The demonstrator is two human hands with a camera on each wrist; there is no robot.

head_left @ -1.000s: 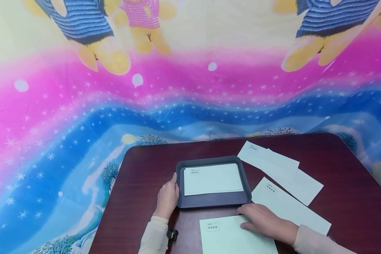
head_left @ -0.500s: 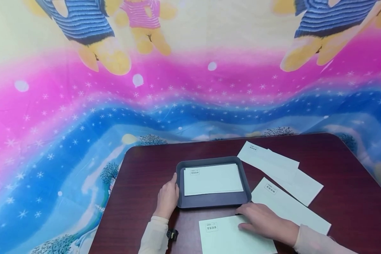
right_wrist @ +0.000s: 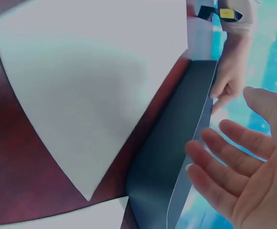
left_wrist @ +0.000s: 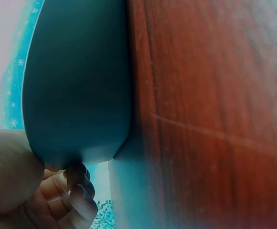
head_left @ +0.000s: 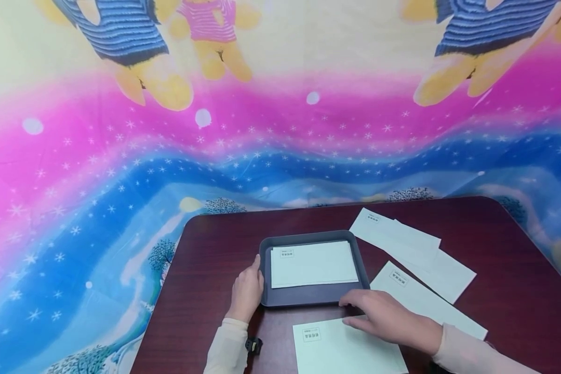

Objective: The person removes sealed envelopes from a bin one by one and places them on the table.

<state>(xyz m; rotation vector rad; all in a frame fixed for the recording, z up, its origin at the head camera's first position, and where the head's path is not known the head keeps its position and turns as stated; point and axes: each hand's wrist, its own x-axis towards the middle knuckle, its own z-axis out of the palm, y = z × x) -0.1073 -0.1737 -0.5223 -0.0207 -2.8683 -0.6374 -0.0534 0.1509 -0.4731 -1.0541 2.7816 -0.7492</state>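
Observation:
A dark grey tray [head_left: 304,298] lies on the table with white envelopes [head_left: 314,264] stacked inside. My left hand [head_left: 246,291] grips its left side. In the left wrist view, curled fingers [left_wrist: 81,193] show at the tray's corner. Over the tray's front right corner, my right hand [head_left: 388,317] hovers with fingers spread and slightly bent, holding nothing. Below it, a single envelope [head_left: 346,350] with a small printed box lies flat at the table's front. The right wrist view has this envelope [right_wrist: 95,90] beside the tray wall [right_wrist: 171,129], and the palm and fingers above the rim.
Right of the tray lies another envelope [head_left: 430,298], slanted. Two overlapping envelopes [head_left: 402,234] rest farther back. The dark red table [head_left: 505,249] ends at a printed cloth backdrop [head_left: 280,130]. A black wrist device [head_left: 254,345] sits at my left sleeve.
My right hand has shifted a little left and up, its thumb and fingers spreading wider. The left hand, tray and stacked envelopes have stayed in place.

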